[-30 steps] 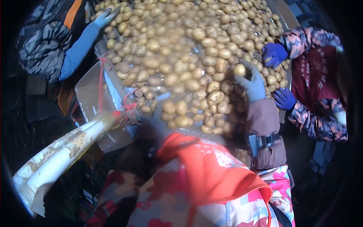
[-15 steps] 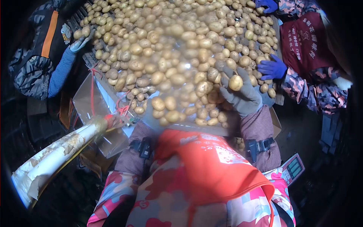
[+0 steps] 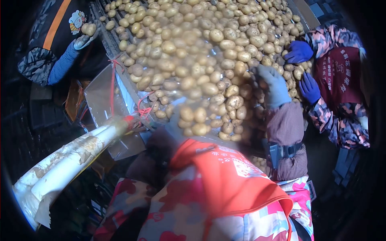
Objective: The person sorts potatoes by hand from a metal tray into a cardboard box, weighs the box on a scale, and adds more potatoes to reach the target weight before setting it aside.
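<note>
A heap of pale brown potatoes covers the sorting surface in front of me. My right hand, in a grey glove, is palm down at the heap's right side. Its fingers curl down among the potatoes, and shadow hides what lies beneath them. My left hand, also gloved, is low at the near edge, blurred and partly lost behind a smear on the view. It lies just left of a small cluster of potatoes; its fingers do not show clearly.
At left, a co-worker's gloved hand holds potatoes. At right, another person's purple gloves touch the heap's edge. A wrapped white tube slants in from lower left, beside a clear panel tied with red string.
My right hand has turned palm down and reached farther into the heap; the potato seen on it no longer shows. The purple-gloved hands have come closer together. The view has shifted.
</note>
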The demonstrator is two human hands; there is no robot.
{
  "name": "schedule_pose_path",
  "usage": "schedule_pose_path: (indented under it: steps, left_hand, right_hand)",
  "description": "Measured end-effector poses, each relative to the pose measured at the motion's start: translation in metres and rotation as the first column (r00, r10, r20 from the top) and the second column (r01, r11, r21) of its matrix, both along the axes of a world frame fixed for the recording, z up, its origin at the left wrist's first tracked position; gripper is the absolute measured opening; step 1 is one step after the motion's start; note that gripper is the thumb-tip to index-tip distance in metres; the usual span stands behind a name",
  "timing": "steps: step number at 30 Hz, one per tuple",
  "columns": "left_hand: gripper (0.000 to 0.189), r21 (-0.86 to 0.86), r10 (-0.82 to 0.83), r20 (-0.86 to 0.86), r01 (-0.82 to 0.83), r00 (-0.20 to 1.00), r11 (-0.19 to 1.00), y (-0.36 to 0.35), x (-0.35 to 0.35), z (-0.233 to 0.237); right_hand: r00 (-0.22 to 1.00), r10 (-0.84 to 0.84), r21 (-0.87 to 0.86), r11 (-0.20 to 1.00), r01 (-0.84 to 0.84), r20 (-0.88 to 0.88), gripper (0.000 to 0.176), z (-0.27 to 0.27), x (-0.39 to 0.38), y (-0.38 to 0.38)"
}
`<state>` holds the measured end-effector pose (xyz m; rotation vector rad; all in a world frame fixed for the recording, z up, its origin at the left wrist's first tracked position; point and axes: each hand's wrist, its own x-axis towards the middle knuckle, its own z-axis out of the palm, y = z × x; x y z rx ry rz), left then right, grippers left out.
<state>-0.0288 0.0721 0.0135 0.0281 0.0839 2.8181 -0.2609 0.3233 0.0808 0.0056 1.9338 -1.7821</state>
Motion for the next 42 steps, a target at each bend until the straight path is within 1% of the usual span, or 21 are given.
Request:
schedule_pose_path:
  steps: [1,3,7,10,11,15,16,18,20,22,23,24,25,26,29,30,32,35,38,40,42]
  left_hand:
    - [0.041,-0.019,-0.004,0.047,0.005,0.999,1.000,-0.001,0.002,0.003]
    - [0.042,-0.042,-0.002,0.125,0.007,0.992,0.999,-0.003,0.007,0.008]
    - [0.042,-0.055,0.024,0.219,-0.012,0.975,0.998,-0.007,0.016,0.015]
    - [0.042,-0.047,0.057,0.256,-0.047,0.965,0.998,-0.011,0.022,0.014]
    - [0.042,-0.040,0.068,0.265,-0.060,0.962,0.997,-0.011,0.024,0.014]
    - [0.043,-0.036,0.103,0.290,-0.097,0.951,0.995,-0.013,0.029,0.019]
    - [0.043,-0.040,0.111,0.294,-0.104,0.949,0.994,-0.014,0.028,0.021]
    - [0.043,-0.051,0.119,0.297,-0.109,0.947,0.993,-0.015,0.028,0.025]
    - [0.044,-0.049,0.123,0.305,-0.114,0.944,0.992,-0.016,0.029,0.027]
    - [0.044,-0.046,0.130,0.311,-0.121,0.941,0.992,-0.017,0.030,0.028]
    - [0.044,-0.049,0.132,0.312,-0.122,0.941,0.991,-0.017,0.030,0.028]
    - [0.044,-0.053,0.128,0.307,-0.118,0.943,0.992,-0.017,0.029,0.029]
    - [0.045,-0.054,0.124,0.309,-0.113,0.943,0.992,-0.017,0.029,0.031]
    - [0.045,-0.053,0.120,0.313,-0.109,0.942,0.993,-0.017,0.029,0.031]
    - [0.045,-0.059,0.089,0.315,-0.074,0.945,0.996,-0.012,0.021,0.032]
    - [0.046,-0.059,0.070,0.313,-0.054,0.947,0.997,-0.009,0.017,0.033]
    - [0.046,-0.066,0.046,0.319,-0.026,0.947,0.997,0.004,0.010,0.031]
    - [0.047,-0.121,0.011,0.366,0.036,0.930,0.992,0.028,-0.006,0.033]
    - [0.046,-0.253,-0.063,0.528,0.228,0.847,0.940,0.030,-0.011,0.054]
    - [0.046,-0.324,-0.072,0.552,0.293,0.831,0.900,0.048,-0.012,0.070]
    - [0.039,-0.080,-0.311,0.334,0.355,0.890,0.931,0.039,-0.006,0.018]
  right_hand:
    - [0.998,-0.002,0.185,0.983,0.012,-0.056,0.032,0.003,-0.013,-0.017]
    - [0.952,0.215,0.427,0.898,-0.105,-0.217,0.035,0.005,-0.031,-0.049]
    - [0.773,0.571,0.791,0.593,-0.153,-0.278,0.049,-0.016,-0.044,-0.100]
    - [0.691,0.666,0.881,0.465,-0.089,-0.282,0.054,0.000,-0.033,-0.115]
    - [0.619,0.678,0.852,0.522,-0.027,-0.396,0.052,-0.013,-0.033,-0.106]
    - [0.691,0.583,0.631,0.739,-0.234,-0.426,0.048,-0.017,-0.016,-0.128]
    - [0.600,0.676,0.692,0.672,-0.264,-0.428,0.046,-0.031,-0.017,-0.137]
    - [0.568,0.812,0.905,0.335,-0.262,-0.135,0.046,-0.031,-0.015,-0.168]
    - [0.571,0.807,0.898,0.352,-0.264,-0.149,0.045,-0.027,-0.016,-0.177]
    - [0.559,0.810,0.872,0.391,-0.293,-0.175,0.046,-0.018,-0.018,-0.172]
    - [0.583,0.774,0.792,0.508,-0.338,-0.248,0.051,-0.027,-0.021,-0.159]
    - [0.711,0.672,0.551,0.681,-0.482,-0.208,0.055,-0.034,-0.023,-0.148]
    - [0.809,0.575,0.249,0.806,-0.536,-0.119,0.059,-0.035,-0.020,-0.134]
    - [0.868,0.495,-0.073,0.867,-0.493,0.022,0.063,-0.028,-0.011,-0.120]
    - [0.908,0.330,-0.389,0.896,-0.215,0.259,0.069,0.015,0.023,-0.087]
    - [0.914,0.320,-0.447,0.875,-0.185,0.248,0.069,0.015,0.030,-0.072]
    - [0.882,0.000,-0.364,0.911,0.195,0.471,0.053,0.048,0.060,-0.062]
    - [0.753,0.167,-0.623,0.687,0.375,0.637,0.045,0.013,0.086,0.010]
    - [0.817,0.220,-0.756,0.558,0.343,0.533,0.049,-0.024,0.119,0.072]
    - [0.830,-0.010,-0.624,0.655,0.426,0.557,0.051,-0.016,0.152,0.104]
    - [0.771,-0.224,-0.478,0.673,0.565,0.596,0.057,0.029,0.179,0.115]
